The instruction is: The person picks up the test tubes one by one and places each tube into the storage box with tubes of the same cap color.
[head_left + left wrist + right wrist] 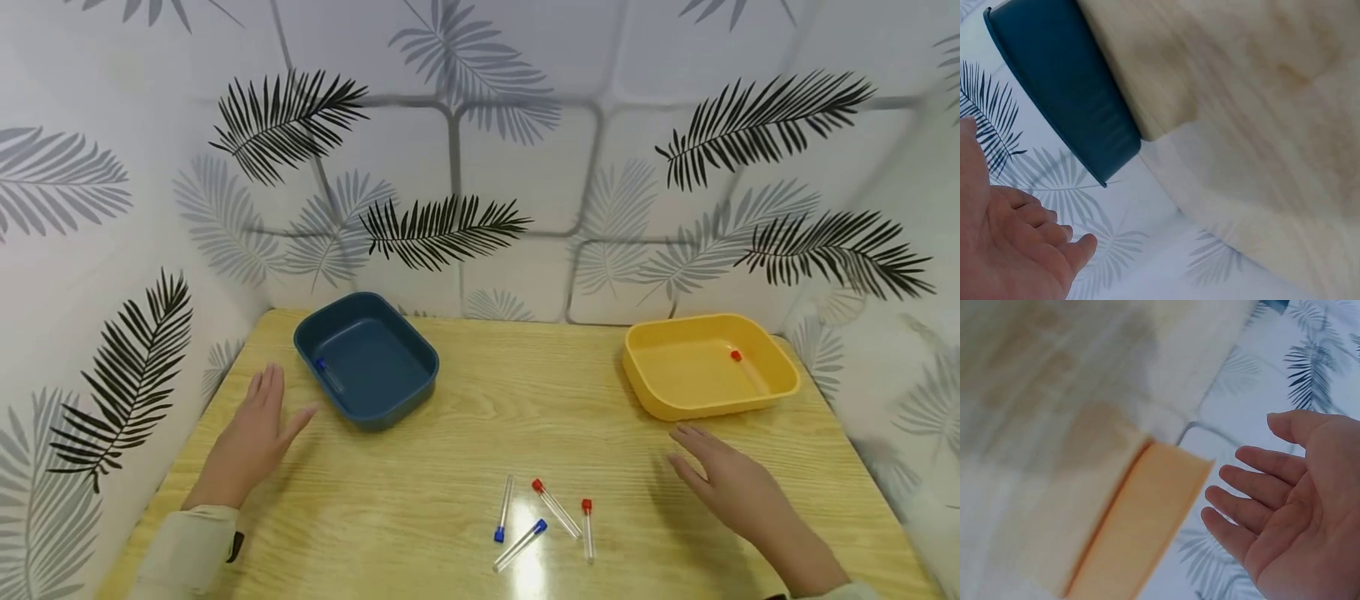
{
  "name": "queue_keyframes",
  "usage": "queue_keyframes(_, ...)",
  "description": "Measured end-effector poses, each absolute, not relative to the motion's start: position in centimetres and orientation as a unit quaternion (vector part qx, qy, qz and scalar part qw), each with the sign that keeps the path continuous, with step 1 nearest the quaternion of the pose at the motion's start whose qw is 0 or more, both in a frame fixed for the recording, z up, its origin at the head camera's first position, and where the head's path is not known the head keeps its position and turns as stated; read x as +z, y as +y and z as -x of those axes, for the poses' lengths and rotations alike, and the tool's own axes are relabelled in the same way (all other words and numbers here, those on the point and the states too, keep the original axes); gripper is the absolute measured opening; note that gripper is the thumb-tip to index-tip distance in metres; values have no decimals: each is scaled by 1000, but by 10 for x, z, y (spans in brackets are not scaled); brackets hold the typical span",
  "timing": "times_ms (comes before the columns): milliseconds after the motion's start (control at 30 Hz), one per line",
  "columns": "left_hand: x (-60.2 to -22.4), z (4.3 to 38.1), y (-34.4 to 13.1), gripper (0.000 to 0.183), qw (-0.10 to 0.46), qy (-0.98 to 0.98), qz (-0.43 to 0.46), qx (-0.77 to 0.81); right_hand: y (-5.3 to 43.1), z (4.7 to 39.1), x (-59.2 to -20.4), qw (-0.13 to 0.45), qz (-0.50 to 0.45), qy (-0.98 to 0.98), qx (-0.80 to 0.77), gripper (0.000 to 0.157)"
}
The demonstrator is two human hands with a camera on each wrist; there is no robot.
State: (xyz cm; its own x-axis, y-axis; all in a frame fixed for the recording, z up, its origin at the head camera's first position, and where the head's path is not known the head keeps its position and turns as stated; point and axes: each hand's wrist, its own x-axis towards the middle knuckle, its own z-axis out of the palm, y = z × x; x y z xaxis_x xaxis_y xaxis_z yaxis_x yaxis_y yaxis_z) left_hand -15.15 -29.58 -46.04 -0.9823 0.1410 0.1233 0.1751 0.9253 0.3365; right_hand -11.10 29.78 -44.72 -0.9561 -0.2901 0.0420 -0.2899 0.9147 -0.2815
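Note:
My left hand (251, 437) hovers over the table just left of a dark blue tray (405, 400), fingers extended and holding nothing. In that tray lies a clear tube with a blue cap (321, 364). In front of a yellow tray (645, 392) is my right hand (731, 483), its fingers relaxed and nothing in them. One clear tube with a red cap (736, 356) rests inside the yellow tray. Between the hands, on the table, lie two blue-capped tubes (504, 510) and two red-capped tubes (588, 531). Both wrist views show a bare palm beside a tray's outer wall.
The light wood table (360, 517) ends against a white backdrop (517, 275) printed with black and grey leaves. More of the same leaf-patterned covering stands along the left and right sides.

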Motion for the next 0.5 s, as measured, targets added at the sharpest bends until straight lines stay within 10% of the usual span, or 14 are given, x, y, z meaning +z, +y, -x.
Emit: queue_keyframes(500, -447, 181, -291, 84, 6, -980, 88, -180, 193, 141, -423, -47, 282, 944, -167, 52)
